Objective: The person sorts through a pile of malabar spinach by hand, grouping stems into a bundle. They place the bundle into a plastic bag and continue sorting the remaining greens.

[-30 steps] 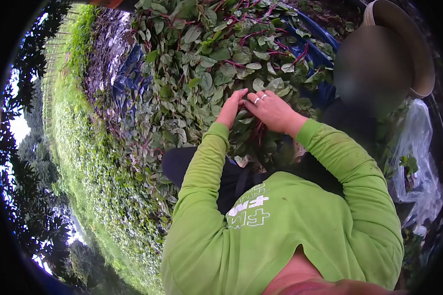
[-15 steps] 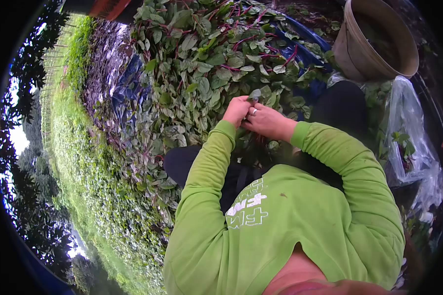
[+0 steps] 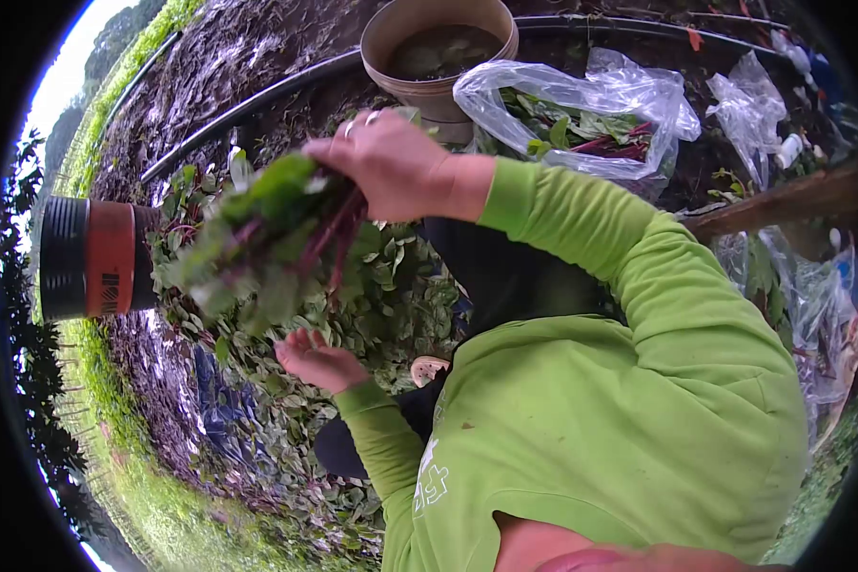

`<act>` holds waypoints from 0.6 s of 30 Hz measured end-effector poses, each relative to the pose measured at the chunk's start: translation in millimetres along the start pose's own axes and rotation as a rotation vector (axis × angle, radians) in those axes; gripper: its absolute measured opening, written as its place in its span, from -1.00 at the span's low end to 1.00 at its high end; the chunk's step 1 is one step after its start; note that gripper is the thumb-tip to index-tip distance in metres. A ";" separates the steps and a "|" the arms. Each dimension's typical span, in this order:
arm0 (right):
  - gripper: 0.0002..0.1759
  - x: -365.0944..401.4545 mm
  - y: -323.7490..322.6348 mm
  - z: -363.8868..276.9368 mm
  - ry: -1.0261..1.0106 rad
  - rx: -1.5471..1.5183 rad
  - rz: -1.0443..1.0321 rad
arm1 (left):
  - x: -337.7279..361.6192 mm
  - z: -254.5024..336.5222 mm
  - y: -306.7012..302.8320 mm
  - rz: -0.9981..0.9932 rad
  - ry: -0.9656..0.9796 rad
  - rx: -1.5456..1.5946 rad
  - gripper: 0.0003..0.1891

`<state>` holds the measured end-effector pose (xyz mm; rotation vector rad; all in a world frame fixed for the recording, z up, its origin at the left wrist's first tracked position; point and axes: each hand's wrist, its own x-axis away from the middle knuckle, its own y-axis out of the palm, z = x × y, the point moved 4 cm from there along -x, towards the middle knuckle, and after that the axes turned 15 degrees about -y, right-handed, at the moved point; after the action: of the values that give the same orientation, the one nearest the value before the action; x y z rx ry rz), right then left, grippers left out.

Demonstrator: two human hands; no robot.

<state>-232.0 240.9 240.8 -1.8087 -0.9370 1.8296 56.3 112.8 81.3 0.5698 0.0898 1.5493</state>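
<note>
My right hand (image 3: 396, 167), with a ring on it, is closed round a bunch of leafy stems (image 3: 267, 238). The bunch has green leaves and dark red stems, blurred by motion, and hangs to the left of the hand. Below the bunch, my left hand (image 3: 321, 364) is open, fingers apart and curved upward, holding nothing. Under both hands spreads a large heap of loose leafy stems (image 3: 391, 319).
A round bucket (image 3: 440, 86) with murky contents stands at the top. Beside it lies a clear plastic bag (image 3: 582, 91) with leafy stems inside. A black container with a red band (image 3: 112, 257) is at the left. A wooden pole (image 3: 782, 200) juts in from the right.
The view has turned toward the bucket and bag. My hands, together low over the heap before, have parted, and the right one now holds up a leafy bunch. The left has opened.
</note>
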 end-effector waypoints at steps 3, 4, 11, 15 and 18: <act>-0.12 -13.8 -79.4 40.7 0.121 -0.120 0.111 | 22.4 -55.8 87.3 -0.244 -0.385 0.058 -0.72; -0.10 -15.3 -109.1 48.3 0.205 -0.189 0.070 | 35.9 -70.0 124.4 -0.449 -0.454 -0.038 -0.63; -0.13 36.5 -189.2 103.0 0.427 -0.900 0.086 | 124.8 -100.6 344.6 -0.799 -0.420 -0.710 -0.45; -0.09 104.6 -172.6 136.3 0.537 -1.020 -0.100 | 117.3 -111.2 362.3 -0.800 -0.419 -0.708 -0.48; 0.01 154.1 -136.2 153.3 0.582 -1.108 -0.280 | 111.9 -95.9 348.7 -0.838 -0.466 -0.592 -0.49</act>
<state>-418.4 415.4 216.5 -2.3716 -1.9978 0.4686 -295.9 219.6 170.1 0.3296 -0.4276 0.5515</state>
